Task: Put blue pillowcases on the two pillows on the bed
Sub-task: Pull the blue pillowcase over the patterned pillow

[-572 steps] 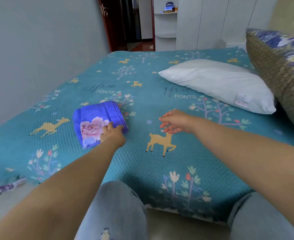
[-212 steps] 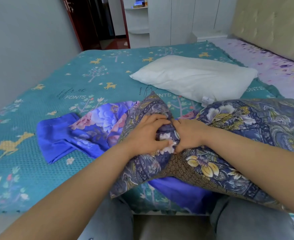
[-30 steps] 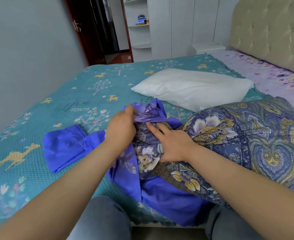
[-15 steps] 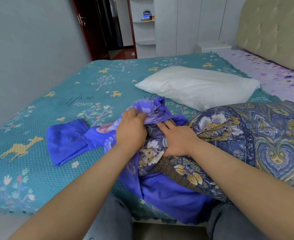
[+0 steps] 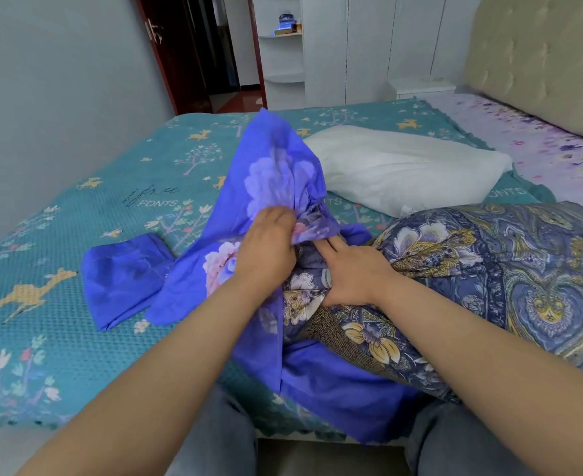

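A blue pillowcase (image 5: 269, 173) with pink and lilac flowers is bunched up and lifted in front of me; my left hand (image 5: 266, 249) grips its gathered edge. A patterned blue-and-yellow pillow (image 5: 489, 286) lies on the bed's near right, its left end against the pillowcase opening. My right hand (image 5: 355, 269) presses flat on that end, fingers reaching under the cloth. Part of the pillowcase lies beneath the pillow at the bed edge. A second folded blue pillowcase (image 5: 122, 276) lies to the left. A bare white pillow (image 5: 403, 166) rests farther back.
The bed has a teal cover (image 5: 77, 235) with deer and tree prints. A padded beige headboard (image 5: 540, 63) stands at the right, a grey wall at the left. A dark doorway (image 5: 207, 56) and white shelves and cupboards are behind the bed. My knees are below the bed edge.
My left hand has pulled the blue pillowcase up, so its cloth now stands high above the bed. My right hand stays pressed on the patterned pillow's end.
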Motion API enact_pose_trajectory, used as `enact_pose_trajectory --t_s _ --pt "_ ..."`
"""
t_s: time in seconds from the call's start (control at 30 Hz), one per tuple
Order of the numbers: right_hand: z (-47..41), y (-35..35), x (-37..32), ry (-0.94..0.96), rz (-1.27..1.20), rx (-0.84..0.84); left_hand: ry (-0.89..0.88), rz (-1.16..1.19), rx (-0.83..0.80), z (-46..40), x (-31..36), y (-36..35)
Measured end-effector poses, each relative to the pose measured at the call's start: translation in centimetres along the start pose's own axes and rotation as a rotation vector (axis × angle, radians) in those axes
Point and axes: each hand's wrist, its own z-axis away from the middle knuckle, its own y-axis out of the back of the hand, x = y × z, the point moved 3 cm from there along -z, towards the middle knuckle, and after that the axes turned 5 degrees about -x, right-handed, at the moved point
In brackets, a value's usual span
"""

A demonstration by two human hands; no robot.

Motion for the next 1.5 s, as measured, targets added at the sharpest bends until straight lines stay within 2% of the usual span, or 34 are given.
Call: enact_pose_trajectory --t_s 0.1,0.17,0.2,0.3,0.37,0.47,0.57,0.63,0.73,0.83,0.93,1.0,1.07,1.13,1.2,1.27,1.3,1.37,1.43,1.5 --pt "-0.1 -0.3 0.3 -0.006 -0.005 0.015 0.214 0.349 -0.032 -0.5 0.4 -0.4" --pt "-0.2 -0.3 0.8 -0.023 -0.038 0.03 0.284 0.613 -0.145 0.2 1.3 -1.9" --pt "-0.3 -0.2 0.9 -0.023 -0.05 0.024 0.281 0.643 -0.184 0.6 1.5 -2.5" --pt "-0.3 -0.1 0.9 -0.003 -0.088 0.017 0.201 0.523 -0.176 0.7 0.5 -2.5" --pt "-0.1 -0.2 0.8 -0.006 -0.116 0.012 0.185 0.535 -0.124 -0.4 -0.8 -1.7" --pt "0.5 -0.4 0.5 -0.034 -0.119 -0.001 0.357 0.527 -0.012 -2.3 -3.7 -1.4" --pt "1.0 -0.6 0.0 -0.022 -0.104 0.002 0.397 0.127 -0.158 -3.2 -5.3 -2.0" --pt "1.3 -0.6 -0.2 -0.001 -0.097 0.013 0.332 -0.011 -0.106 -3.9 -5.6 -1.6" --pt "1.7 -0.6 -0.7 0.037 -0.065 0.036 0.332 0.197 -0.033 -5.1 -5.8 -1.0" --pt "2.3 -0.8 -1.2 0.066 -0.042 0.062 0.359 0.419 -0.155 -6.2 -4.8 -1.7" --pt "2.5 -1.0 -1.1 0.083 -0.024 0.084 0.354 0.543 -0.154 -6.7 -4.1 -1.8" --pt "2.6 -1.1 -1.1 0.093 -0.013 0.083 0.353 0.54 -0.168 -6.9 -3.9 -1.8" --pt "2.8 -1.3 -1.2 0.097 -0.006 0.039 0.353 0.419 -0.178 -6.9 -3.9 -1.9" --pt "2.8 -1.1 -0.9 0.081 -0.12 -0.048 0.353 0.32 -0.138 -6.6 -3.8 -1.9" --pt "2.6 -0.1 0.0 0.032 -0.462 -0.132 0.379 0.349 -0.048 -5.9 -4.0 -2.0" --pt "1.8 0.9 1.6 -0.047 -0.843 -0.066 0.418 0.435 0.024 -4.8 -4.4 -1.7" --pt "1.2 1.2 3.0 -0.114 -0.901 0.033 0.424 0.48 0.049 -4.4 -4.2 -1.8" --pt "-0.3 2.5 4.7 -0.204 -0.714 0.18 0.43 0.555 0.102 -3.5 -4.0 -1.4" --pt "-2.0 4.3 4.8 -0.146 -0.482 0.163 0.44 0.618 0.162 -2.6 -3.9 -0.7" --pt "-4.0 6.3 4.3 -0.066 -0.369 0.114 0.46 0.706 0.244 -2.0 -4.4 0.2"
